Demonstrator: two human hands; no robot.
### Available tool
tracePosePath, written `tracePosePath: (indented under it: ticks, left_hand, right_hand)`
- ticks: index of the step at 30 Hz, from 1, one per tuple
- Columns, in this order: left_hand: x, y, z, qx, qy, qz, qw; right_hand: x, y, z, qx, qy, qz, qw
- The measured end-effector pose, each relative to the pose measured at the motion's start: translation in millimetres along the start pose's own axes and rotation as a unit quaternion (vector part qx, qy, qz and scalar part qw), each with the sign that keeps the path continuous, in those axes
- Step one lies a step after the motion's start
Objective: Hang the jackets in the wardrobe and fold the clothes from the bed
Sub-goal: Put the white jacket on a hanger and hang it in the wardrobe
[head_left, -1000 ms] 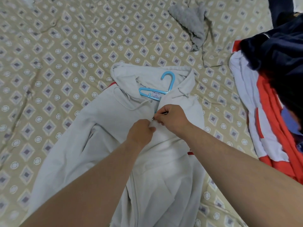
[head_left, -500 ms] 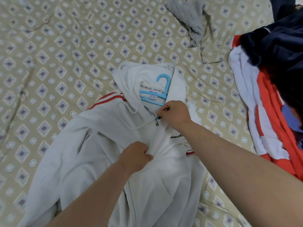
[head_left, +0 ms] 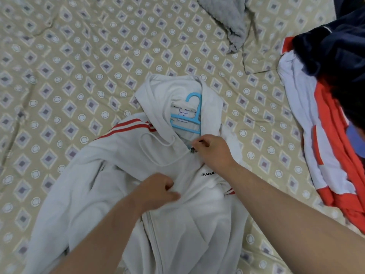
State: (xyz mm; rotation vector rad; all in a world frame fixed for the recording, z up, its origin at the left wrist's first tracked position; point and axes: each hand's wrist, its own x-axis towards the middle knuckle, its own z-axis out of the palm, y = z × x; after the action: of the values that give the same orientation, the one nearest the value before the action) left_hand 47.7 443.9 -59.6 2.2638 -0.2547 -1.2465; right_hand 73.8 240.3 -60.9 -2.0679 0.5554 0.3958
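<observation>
A white hooded zip jacket (head_left: 110,180) with red shoulder stripes lies front-up on the bed. A light blue plastic hanger (head_left: 187,119) sits inside its neck, hook pointing up into the hood. My right hand (head_left: 213,151) pinches the dark zipper pull (head_left: 192,149) near the collar. My left hand (head_left: 158,191) grips the jacket's front fabric beside the zipper, lower on the chest. The zipper is closed between the two hands.
The patterned beige bedspread (head_left: 79,66) covers the bed. A grey fleece garment (head_left: 227,22) lies at the top. A pile of clothes lies at the right: a white and red garment (head_left: 324,155) under a dark navy one (head_left: 335,50).
My right hand has drawn the zipper pull up from mid-chest to the collar. My left hand slid lower on the front. The red shoulder stripes have come into view.
</observation>
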Motion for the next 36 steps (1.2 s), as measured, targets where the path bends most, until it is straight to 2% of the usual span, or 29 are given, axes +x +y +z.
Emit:
tracePosePath:
  ticks: [2,3,4,6,8,10,12,13,16,18,20,25,29,33,36]
  left_hand:
    - [3.7,7.0,-21.2,-0.103,0.060,-0.014,0.993]
    - [9.0,6.3,-33.4,-0.137,0.106,-0.019,0.985]
    - [14.8,6.3,-45.8,-0.138,0.158,-0.018,0.978]
    - [30.2,3.0,-71.2,-0.088,0.254,-0.011,0.963]
    - [47.1,-1.7,-92.8,-0.048,0.304,-0.013,0.951]
    - [64.7,-8.7,-105.8,0.008,0.277,-0.024,0.960]
    - [79.4,-14.9,-110.8,0.106,0.204,-0.035,0.973]
    - [86.0,-19.7,-112.9,0.148,0.177,-0.038,0.972]
    - [97.8,-23.6,-120.8,0.212,0.182,-0.027,0.960]
    - [94.5,-14.7,-128.3,0.187,0.183,-0.021,0.965]
    - [88.8,-6.7,-132.8,0.178,0.158,-0.013,0.971]
    - [46.2,31.0,-147.9,0.144,0.094,0.037,0.984]
    - [-20.9,65.1,-178.7,0.137,0.127,0.085,0.979]
    - [-93.0,76.9,-201.6,0.093,0.121,0.116,0.981]
    - [-146.7,82.4,-215.7,0.116,0.220,0.129,0.960]
  right_hand:
    - [-12.5,-0.6,-3.1,0.018,-0.089,0.010,0.996]
    - [-15.2,0.7,-5.4,0.027,-0.107,0.011,0.994]
    - [-13.3,1.1,-8.0,0.015,-0.091,0.000,0.996]
    - [0.8,2.8,-13.8,-0.060,0.011,-0.044,0.997]
    - [20.6,5.9,-19.7,-0.139,0.087,-0.068,0.984]
    - [38.3,13.1,-23.8,-0.216,0.073,-0.010,0.974]
    - [44.1,21.9,-23.6,-0.259,0.020,0.069,0.963]
    - [44.0,27.8,-23.6,-0.274,-0.009,0.083,0.958]
    - [33.2,34.9,-33.4,-0.194,-0.095,0.091,0.972]
    - [22.6,36.3,-41.9,-0.130,-0.123,0.055,0.982]
    - [12.4,32.9,-50.9,-0.107,-0.106,0.028,0.988]
    - [-15.3,-4.5,-73.4,-0.109,0.004,-0.016,0.994]
    - [-47.3,-53.8,-87.5,-0.058,0.013,-0.053,0.997]
    - [-88.2,-101.5,-99.6,-0.038,0.032,-0.088,0.995]
    - [-120.7,-152.7,-115.3,-0.024,0.018,-0.100,0.995]
